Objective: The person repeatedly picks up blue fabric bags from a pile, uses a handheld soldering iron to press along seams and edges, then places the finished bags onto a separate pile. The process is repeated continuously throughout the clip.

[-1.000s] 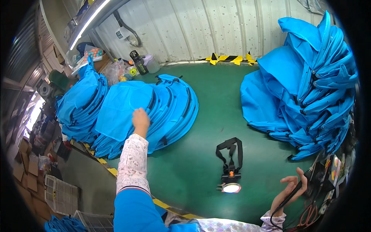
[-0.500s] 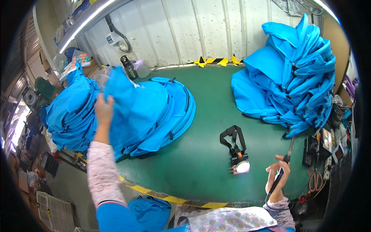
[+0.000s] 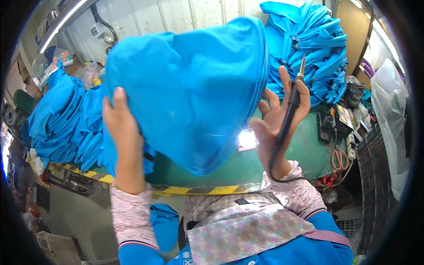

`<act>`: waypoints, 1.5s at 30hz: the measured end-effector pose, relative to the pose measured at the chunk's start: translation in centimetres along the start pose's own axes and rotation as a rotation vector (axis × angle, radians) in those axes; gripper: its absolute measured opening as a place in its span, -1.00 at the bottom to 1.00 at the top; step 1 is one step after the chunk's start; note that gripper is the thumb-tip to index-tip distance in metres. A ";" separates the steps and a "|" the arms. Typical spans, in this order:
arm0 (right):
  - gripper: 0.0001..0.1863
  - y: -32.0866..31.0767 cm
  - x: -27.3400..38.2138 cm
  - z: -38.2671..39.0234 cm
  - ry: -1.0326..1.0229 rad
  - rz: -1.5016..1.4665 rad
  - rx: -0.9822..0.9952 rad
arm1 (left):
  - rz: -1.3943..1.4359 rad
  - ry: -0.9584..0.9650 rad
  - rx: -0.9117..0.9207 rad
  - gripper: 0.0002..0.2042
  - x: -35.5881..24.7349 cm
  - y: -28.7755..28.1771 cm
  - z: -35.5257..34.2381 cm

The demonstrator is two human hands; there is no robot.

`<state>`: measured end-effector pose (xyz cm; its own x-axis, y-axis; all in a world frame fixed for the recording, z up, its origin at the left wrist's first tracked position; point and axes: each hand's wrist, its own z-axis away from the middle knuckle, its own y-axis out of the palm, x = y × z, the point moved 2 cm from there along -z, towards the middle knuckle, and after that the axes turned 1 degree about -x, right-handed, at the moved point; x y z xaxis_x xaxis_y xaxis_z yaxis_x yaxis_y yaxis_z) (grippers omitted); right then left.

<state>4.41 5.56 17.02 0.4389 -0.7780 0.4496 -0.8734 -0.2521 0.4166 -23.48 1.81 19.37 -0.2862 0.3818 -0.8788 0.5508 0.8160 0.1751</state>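
A large blue fabric piece [image 3: 181, 88] with a curved, hemmed rim is held up in front of me, over the green table. My left hand [image 3: 123, 132] grips its left edge, thumb on the near face and the other fingers partly hidden. At the opposite edge, my right hand [image 3: 280, 117] has some fingers against or very close to the rim; contact is hard to make out. That same hand holds a soldering iron [image 3: 290, 108], its metal tip pointing up and away from the fabric. Behind the fabric's lower right, a lit headlamp [image 3: 247, 140] shows in part.
Stacked blue fabric pieces stand at the left [image 3: 55, 117] and in a tall pile [image 3: 316, 57] at the back right. Orange-handled scissors [image 3: 338, 157] and a black box [image 3: 342, 120] lie at the right. Yellow-black tape [image 3: 223, 190] marks the green table's [image 3: 190, 176] front edge.
My left hand has lifted a blue piece off the left stack and brought it before me. My right hand, with the soldering iron, has risen to its edge. The view has shifted.
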 end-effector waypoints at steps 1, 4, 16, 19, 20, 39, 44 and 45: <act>0.05 -0.4 -0.9 0.0 -0.117 0.155 0.020 | 0.114 -0.053 0.027 -0.18 0.7 1.2 2.3; -0.28 -2.8 -3.4 0.8 -0.076 0.447 -0.009 | -0.032 -0.040 0.123 -0.21 4.5 2.1 5.7; -0.45 -7.7 -4.8 2.3 -0.151 0.372 -0.033 | 0.493 -0.595 0.785 -0.69 12.9 4.0 21.2; -0.45 -7.6 -5.4 1.7 -0.225 0.372 0.067 | 0.235 -0.314 1.062 -0.58 13.5 6.3 20.2; -0.44 -8.0 -5.8 1.4 -0.252 0.392 0.095 | 0.292 -0.484 1.024 -0.58 11.7 7.2 20.2; -0.67 -13.2 2.8 10.5 -0.486 0.968 0.480 | 0.398 -0.752 0.922 -0.70 11.5 9.7 21.2; -0.68 -12.8 2.2 10.2 -0.541 1.046 0.537 | 0.345 -0.736 0.916 -0.72 11.0 9.9 21.3; -0.68 -12.8 2.1 9.9 -0.505 1.021 0.525 | 0.295 -0.717 0.931 -0.72 10.9 9.9 21.3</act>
<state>14.44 1.47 4.76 -0.5144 -0.8573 -0.0194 -0.7965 0.4861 -0.3596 -4.43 4.81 2.06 0.2825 -0.0672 -0.9569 0.9591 0.0007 0.2831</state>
